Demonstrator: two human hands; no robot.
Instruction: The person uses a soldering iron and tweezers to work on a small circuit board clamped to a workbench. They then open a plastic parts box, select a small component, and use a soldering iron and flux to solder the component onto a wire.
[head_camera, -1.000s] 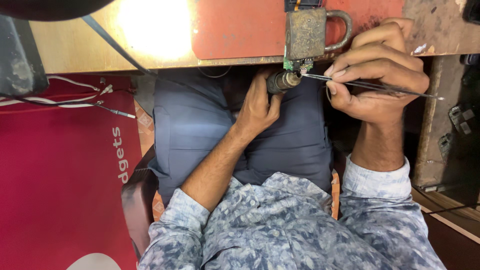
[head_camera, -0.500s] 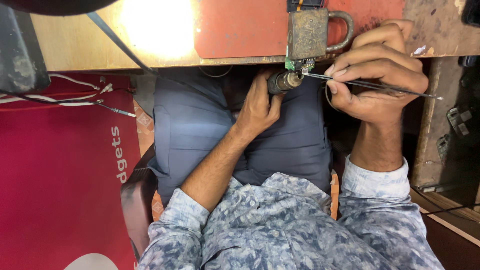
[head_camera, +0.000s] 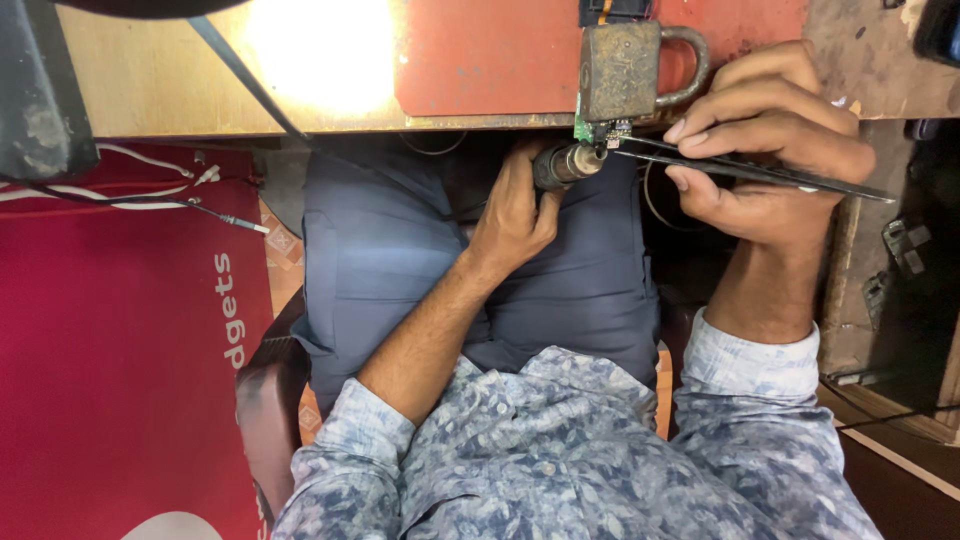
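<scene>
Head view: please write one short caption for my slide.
Left hand holds a heated tool to a small circuit board under a padlock; right hand steadies tweezers.

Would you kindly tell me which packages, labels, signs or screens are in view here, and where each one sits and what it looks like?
Red banner: a large flat sheet at the left of the view, beside the person's knee, deep red with pale lettering running along it and a pale rounded shape at its lower edge.
No packages or screens show.
</scene>
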